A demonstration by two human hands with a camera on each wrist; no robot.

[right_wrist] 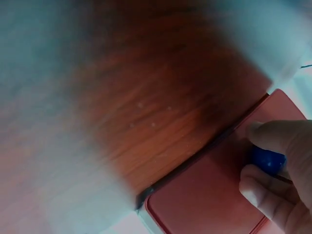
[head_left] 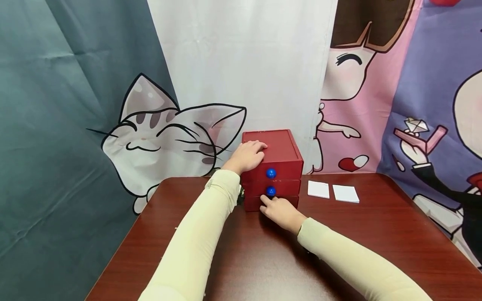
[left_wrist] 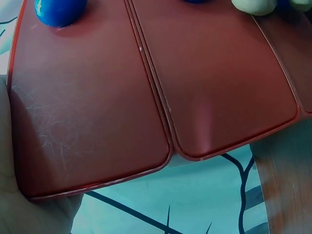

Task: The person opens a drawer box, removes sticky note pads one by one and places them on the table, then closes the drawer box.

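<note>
A red cabinet (head_left: 276,146) with three stacked drawers stands toward the back of the table. My left hand (head_left: 246,158) rests over its top left edge, fingers lying loosely across the top. In the left wrist view, that hand (left_wrist: 44,212) lies along the cabinet's corner. Low at the front, my right hand (head_left: 281,212) pinches the bottom drawer's blue knob (right_wrist: 267,160) between thumb and fingers. Above it, the middle knob (head_left: 270,191) and top knob (head_left: 271,173) are untouched. All three drawer fronts look flush with one another.
Two white square cards (head_left: 318,189) lie on the brown wooden table (head_left: 244,267) to the right of the cabinet. Close behind the table hangs a printed cloth backdrop (head_left: 241,62) with cartoon figures.
</note>
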